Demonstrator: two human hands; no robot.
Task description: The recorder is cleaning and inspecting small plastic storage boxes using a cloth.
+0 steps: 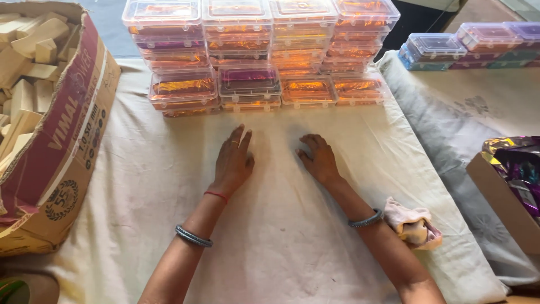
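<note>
My left hand lies flat, palm down, on the cream cloth that covers the table, fingers together and pointing away from me. A little to its right, my right hand rests on the same cloth with its fingers curled under. Neither hand holds anything. Just beyond both hands stand stacks of clear plastic boxes with orange and purple shiny contents, lids shut, several rows high.
A big torn cardboard carton full of pale wooden blocks stands at the left. A crumpled pink rag lies by my right forearm. At right: more coloured boxes and a carton of shiny purple foil.
</note>
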